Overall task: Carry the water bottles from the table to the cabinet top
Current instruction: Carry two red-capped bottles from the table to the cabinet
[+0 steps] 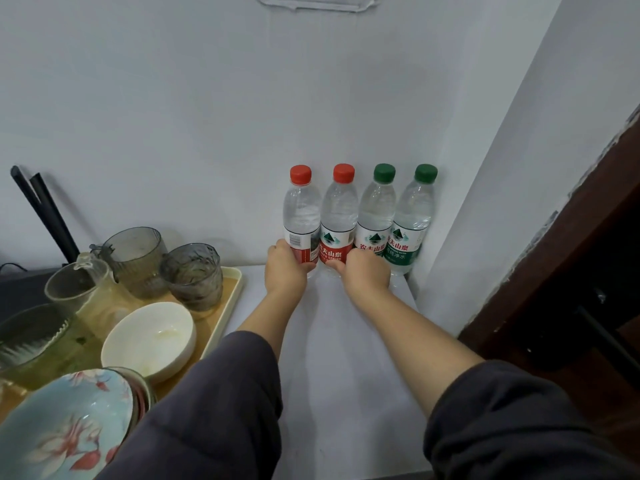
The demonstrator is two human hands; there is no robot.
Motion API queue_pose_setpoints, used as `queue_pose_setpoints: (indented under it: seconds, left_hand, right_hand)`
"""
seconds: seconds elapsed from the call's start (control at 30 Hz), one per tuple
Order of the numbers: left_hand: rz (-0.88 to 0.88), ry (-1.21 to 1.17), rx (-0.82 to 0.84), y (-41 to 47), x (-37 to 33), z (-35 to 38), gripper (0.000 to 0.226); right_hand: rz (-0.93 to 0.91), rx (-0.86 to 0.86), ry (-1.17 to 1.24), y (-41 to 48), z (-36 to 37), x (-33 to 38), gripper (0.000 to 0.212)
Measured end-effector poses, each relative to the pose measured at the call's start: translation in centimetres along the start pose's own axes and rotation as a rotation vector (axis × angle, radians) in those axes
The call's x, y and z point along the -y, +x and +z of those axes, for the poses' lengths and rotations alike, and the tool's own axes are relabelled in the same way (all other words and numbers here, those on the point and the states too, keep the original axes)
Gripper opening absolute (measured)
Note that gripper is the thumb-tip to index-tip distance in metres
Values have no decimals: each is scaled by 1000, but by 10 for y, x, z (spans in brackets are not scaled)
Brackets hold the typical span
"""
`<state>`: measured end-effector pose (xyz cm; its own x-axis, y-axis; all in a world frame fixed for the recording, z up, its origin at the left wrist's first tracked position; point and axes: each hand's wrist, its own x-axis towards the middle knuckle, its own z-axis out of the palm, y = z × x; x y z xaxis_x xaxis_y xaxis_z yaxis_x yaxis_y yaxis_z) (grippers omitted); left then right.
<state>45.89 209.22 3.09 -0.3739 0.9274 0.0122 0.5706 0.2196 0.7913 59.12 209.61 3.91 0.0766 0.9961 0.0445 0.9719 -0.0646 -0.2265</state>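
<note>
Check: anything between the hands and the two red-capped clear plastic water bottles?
Nothing visible. The left hand grips the left red-capped clear plastic water bottle; the right hand has its thumb on the right red-capped bottle. The beige tray of glasses sits off to the left.

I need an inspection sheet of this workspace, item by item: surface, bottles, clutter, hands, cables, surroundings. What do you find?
Surface: white cabinet top, in a wall corner.
Job's things: left red-capped bottle, right red-capped bottle and green-capped bottles stand upright in one row against the wall.
Clutter: tray with glass cups and a white bowl; floral bowl nearer.
Hands: left hand grips the left red-capped bottle; right hand holds the right red-capped bottle, thumb on its label.
Cables: thin dark cord, far left.
Surroundings: dark wooden frame at right.
</note>
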Motion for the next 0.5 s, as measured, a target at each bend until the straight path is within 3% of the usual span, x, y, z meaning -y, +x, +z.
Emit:
queue_pose_setpoints:
  seconds: [0.5]
  left_hand:
    - [-17, 41, 1, 0, -6, 4, 52]
  right_hand:
    - [23, 50, 15, 2, -6, 3, 48]
